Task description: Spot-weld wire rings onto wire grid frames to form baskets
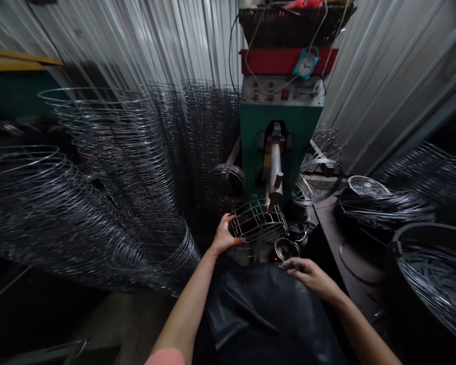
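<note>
While in left hand [224,236], wire basket [259,223]

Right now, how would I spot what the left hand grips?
Find the green machine at the back. Below its metal arm sits a wire basket, gripped by the left hand. Unlike the loose wire rings around, it has crossed bars.

Dim, shadowy scene; edges bend and blur; wire glints faintly
</note>
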